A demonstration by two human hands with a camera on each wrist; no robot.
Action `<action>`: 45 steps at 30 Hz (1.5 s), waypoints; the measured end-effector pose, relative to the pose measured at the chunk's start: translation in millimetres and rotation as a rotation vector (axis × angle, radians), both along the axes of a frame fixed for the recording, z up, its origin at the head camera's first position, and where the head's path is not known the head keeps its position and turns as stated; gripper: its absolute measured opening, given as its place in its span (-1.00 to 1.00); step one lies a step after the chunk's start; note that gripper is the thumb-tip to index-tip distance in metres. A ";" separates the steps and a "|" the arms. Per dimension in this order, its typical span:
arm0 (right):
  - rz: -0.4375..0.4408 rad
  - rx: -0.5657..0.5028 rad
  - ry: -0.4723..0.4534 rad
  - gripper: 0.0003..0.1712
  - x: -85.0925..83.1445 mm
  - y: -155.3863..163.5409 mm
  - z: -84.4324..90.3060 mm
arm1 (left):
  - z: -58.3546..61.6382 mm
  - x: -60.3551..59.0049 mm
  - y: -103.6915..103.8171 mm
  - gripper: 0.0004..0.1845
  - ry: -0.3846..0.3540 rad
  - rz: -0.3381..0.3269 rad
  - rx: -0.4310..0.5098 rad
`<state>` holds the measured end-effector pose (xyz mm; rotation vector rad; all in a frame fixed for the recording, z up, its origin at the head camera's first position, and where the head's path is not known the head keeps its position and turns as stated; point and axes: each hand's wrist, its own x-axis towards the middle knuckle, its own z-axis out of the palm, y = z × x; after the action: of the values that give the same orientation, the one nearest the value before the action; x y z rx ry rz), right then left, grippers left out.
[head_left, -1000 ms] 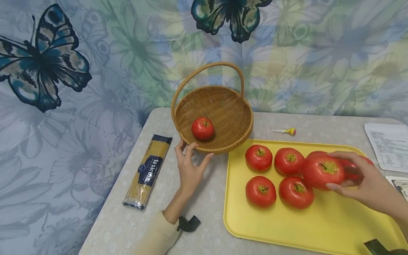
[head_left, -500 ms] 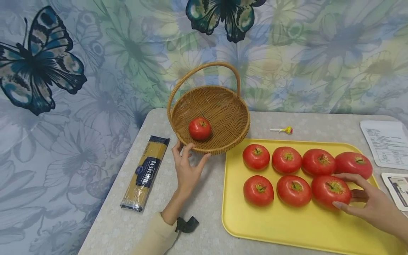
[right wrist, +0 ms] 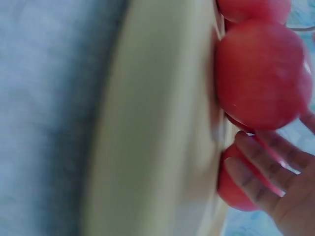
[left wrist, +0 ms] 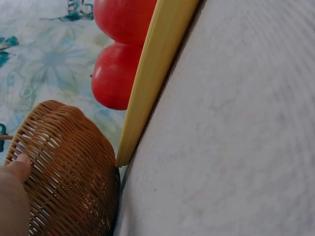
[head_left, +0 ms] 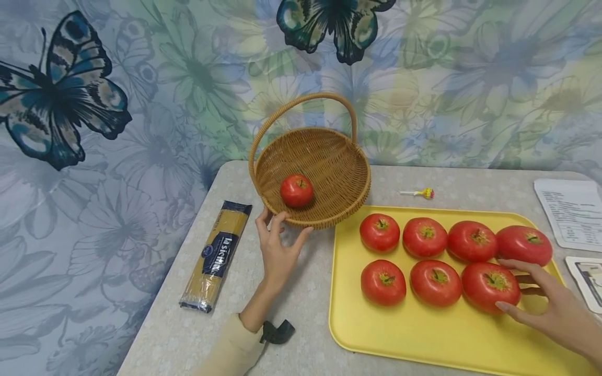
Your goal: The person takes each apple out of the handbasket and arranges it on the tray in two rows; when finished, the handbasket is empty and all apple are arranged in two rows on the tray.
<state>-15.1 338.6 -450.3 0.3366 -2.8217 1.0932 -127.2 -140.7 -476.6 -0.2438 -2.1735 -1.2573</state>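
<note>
A brown wicker basket (head_left: pixel 329 172) with a tall handle tilts toward me, one red apple (head_left: pixel 297 190) lying inside. My left hand (head_left: pixel 277 250) holds its near rim, fingertips over the edge and thumb against the outer wall; the thumb on the weave (left wrist: pixel 69 162) shows in the left wrist view. Several larger red apples stand in two rows on a yellow tray (head_left: pixel 400 334). At the front row's right end, my right hand (head_left: pixel 547 297) has thumb and forefinger right at the side of an apple (head_left: pixel 490 287). In the right wrist view its fingers (right wrist: pixel 263 157) are extended beside that apple (right wrist: pixel 263 73).
A pack of spaghetti (head_left: pixel 216 256) lies on the table left of the basket. Behind the tray is a lollipop (head_left: pixel 418 193). A printed sheet (head_left: pixel 571 214) and a framed card (head_left: pixel 588 282) lie at the right. A patterned butterfly cloth (head_left: pixel 197 94) hangs behind the table.
My right hand has lowered an apple onto the tray at the front row's right end, and its fingers have loosened slightly from it. The left hand and basket have stayed put.
</note>
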 end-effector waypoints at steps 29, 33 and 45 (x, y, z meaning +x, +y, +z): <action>0.500 0.057 0.164 -0.13 -87.1 -115.2 113.0 | 0.2 0.6 -1.0 -0.43 0.003 0.012 -0.021; 0.576 0.079 0.184 -0.20 -114.6 -141.2 123.5 | -0.1 0.4 -1.6 -0.43 -0.001 0.009 -0.021; 0.653 -0.007 0.014 -0.29 -215.7 -220.9 121.2 | -1.0 0.2 -1.1 -0.42 0.009 0.018 -0.029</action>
<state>-230.7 117.6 -329.1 1.3222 -2.7485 1.1704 -127.1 -141.9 -477.6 -0.2411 -2.1823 -1.2135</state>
